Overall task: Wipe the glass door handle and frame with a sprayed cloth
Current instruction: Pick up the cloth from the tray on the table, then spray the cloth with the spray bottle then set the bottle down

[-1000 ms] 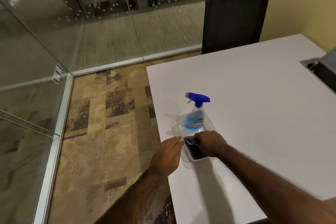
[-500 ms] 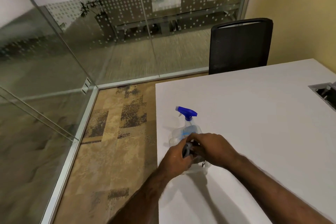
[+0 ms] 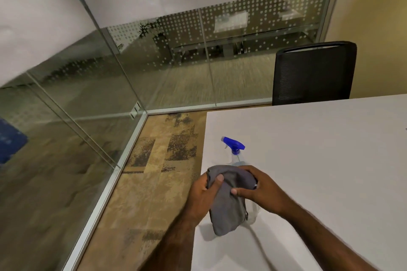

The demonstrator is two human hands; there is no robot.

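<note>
A grey cloth [image 3: 229,204] hangs above the white table's [image 3: 319,149] near left corner, held by both hands. My left hand [image 3: 203,193] grips its left upper edge with the thumb on top. My right hand [image 3: 257,187] pinches its right side. Behind the cloth stands a clear spray bottle [image 3: 234,150] with a blue trigger head, its body mostly hidden. A clear plastic tray [image 3: 253,215] shows only as an edge under the cloth. Glass walls with a metal frame [image 3: 123,160] run along the left and back; no door handle is visible.
A black mesh chair [image 3: 312,72] stands at the table's far side against the yellow wall. Patterned brown carpet [image 3: 154,171] fills the floor between the table and the glass. A blue object [image 3: 11,143] shows behind the left glass.
The cloth has been lifted out of the clear tray and now hangs between both hands. The view has tilted upward, showing more of the glass walls.
</note>
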